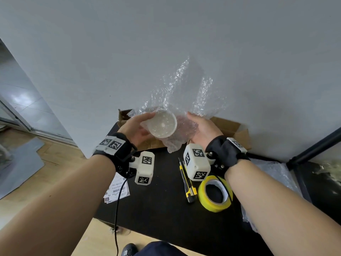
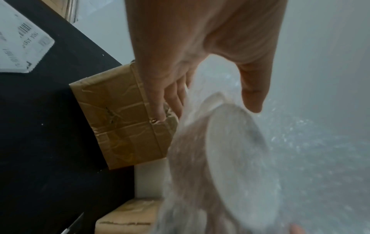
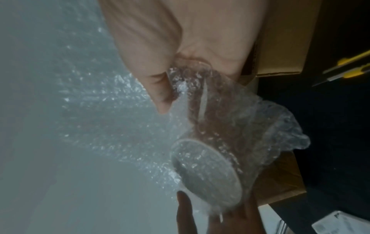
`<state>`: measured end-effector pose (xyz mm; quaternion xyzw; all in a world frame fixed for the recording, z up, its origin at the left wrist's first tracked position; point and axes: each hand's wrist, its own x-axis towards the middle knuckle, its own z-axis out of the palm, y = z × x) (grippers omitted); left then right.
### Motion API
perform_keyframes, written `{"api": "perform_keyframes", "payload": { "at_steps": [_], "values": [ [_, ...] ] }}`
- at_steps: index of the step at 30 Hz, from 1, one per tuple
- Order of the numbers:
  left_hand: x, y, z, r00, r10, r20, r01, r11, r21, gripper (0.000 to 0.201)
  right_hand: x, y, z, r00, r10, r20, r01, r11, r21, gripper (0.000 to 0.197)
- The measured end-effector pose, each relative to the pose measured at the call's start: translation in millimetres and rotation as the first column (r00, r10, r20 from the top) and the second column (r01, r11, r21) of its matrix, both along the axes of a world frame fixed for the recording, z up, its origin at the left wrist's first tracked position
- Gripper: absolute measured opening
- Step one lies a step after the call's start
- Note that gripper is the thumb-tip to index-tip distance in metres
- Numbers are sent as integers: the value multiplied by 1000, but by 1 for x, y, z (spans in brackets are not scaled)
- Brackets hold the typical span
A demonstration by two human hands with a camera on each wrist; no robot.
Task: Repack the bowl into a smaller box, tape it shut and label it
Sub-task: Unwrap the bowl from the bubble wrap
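Observation:
A white bowl (image 1: 163,124) with a reddish-brown outside, half covered in clear bubble wrap (image 1: 184,93), is held tilted on its side above the back of the black table (image 1: 162,200). My left hand (image 1: 136,126) grips the bowl (image 2: 236,150) at its rim, thumb on top and fingers (image 2: 172,101) behind. My right hand (image 1: 198,129) pinches the wrap (image 3: 270,126) against the bowl's base, with its thumb (image 3: 160,95) pressing on the plastic. An open brown cardboard box (image 1: 228,130) stands right behind and under the bowl (image 3: 208,174).
On the table lie a yellow tape roll (image 1: 215,194), a yellow-black utility knife (image 1: 187,182) and printed labels (image 1: 118,189). More plastic wrap (image 1: 273,170) lies at the right, beside a black stand leg (image 1: 313,146). The grey wall stands close behind the box. A taped box side (image 2: 120,114) shows under my left hand.

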<state>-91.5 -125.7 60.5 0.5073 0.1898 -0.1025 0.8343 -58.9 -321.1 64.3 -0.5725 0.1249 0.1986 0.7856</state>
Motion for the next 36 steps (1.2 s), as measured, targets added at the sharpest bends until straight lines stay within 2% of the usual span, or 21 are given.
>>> {"api": "perform_keyframes", "payload": {
  "at_steps": [2, 3, 4, 5, 6, 7, 9, 10, 12, 13, 15, 17, 18, 21, 23, 26, 29, 33, 35, 36],
  "values": [
    [3, 9, -4, 993, 109, 40, -112, 990, 85, 72, -1, -1, -2, 999, -30, 14, 31, 998, -58, 49],
    [4, 12, -3, 994, 90, 67, -100, 981, 166, 82, -2, -2, -4, 999, -33, 18, 35, 996, -88, 44],
    [4, 15, 1, 996, 10, 88, -35, 956, 292, 88, -4, -3, -6, 1000, -14, 28, 17, 993, -116, 42],
    [4, 15, 5, 990, -115, 83, 66, 894, 443, 86, -5, -4, -9, 999, 17, 44, -11, 990, -137, 35],
    [3, 16, 9, 975, -215, 55, 147, 811, 566, 74, -8, -3, -9, 997, 50, 63, -40, 987, -154, 27],
    [3, 15, 11, 957, -291, 13, 221, 755, 618, 55, -12, -3, -10, 995, 70, 76, -56, 984, -168, 22],
    [0, 10, 9, 903, -425, -67, 380, 714, 588, 19, -17, -2, -17, 993, 82, 90, -60, 973, -223, 20],
    [-3, 6, 6, 873, -478, -94, 444, 701, 558, 12, -21, 0, -19, 991, 91, 94, -65, 967, -247, 20],
    [-4, 6, -13, 834, -544, -90, 498, 672, 548, 23, -25, 2, -28, 988, 114, 99, -82, 955, -284, 20],
    [-4, 6, -25, 839, -537, -86, 483, 664, 571, 30, -27, 2, -34, 987, 123, 106, -85, 947, -311, 17],
    [-1, 7, -47, 882, -455, -119, 421, 650, 633, 36, -31, 1, -45, 983, 146, 109, -97, 925, -367, 8],
    [1, 9, -65, 920, -359, -156, 370, 664, 650, 32, -35, 0, -57, 983, 149, 107, -95, 913, -397, 11],
    [3, 10, -73, 929, -326, -178, 359, 669, 650, 33, -36, -1, -62, 986, 140, 94, -90, 909, -407, 20],
    [4, 5, -86, 934, -289, -210, 353, 665, 658, 36, -37, -1, -80, 995, 95, 28, -73, 894, -442, 69],
    [2, 1, -92, 936, -274, -221, 350, 654, 671, 33, -35, -4, -93, 998, 66, -12, -64, 890, -452, 85],
    [1, -2, -102, 939, -253, -233, 344, 670, 658, 31, -36, -5, -102, 998, 33, -60, -57, 887, -458, 69],
    [2, -2, -114, 936, -252, -244, 351, 679, 644, 29, -38, -4, -105, 993, 8, -118, -64, 876, -478, 39],
    [5, -4, -124, 907, -271, -322, 420, 633, 651, 31, -41, -3, -111, 981, -55, -185, -40, 879, -475, 21],
    [8, -6, -128, 904, -252, -345, 420, 666, 616, 26, -42, -3, -116, 976, -83, -199, -22, 881, -473, 3],
    [8, -7, -129, 902, -243, -358, 422, 670, 611, 27, -42, -3, -119, 973, -102, -206, -11, 874, -485, 7]
  ]
}}
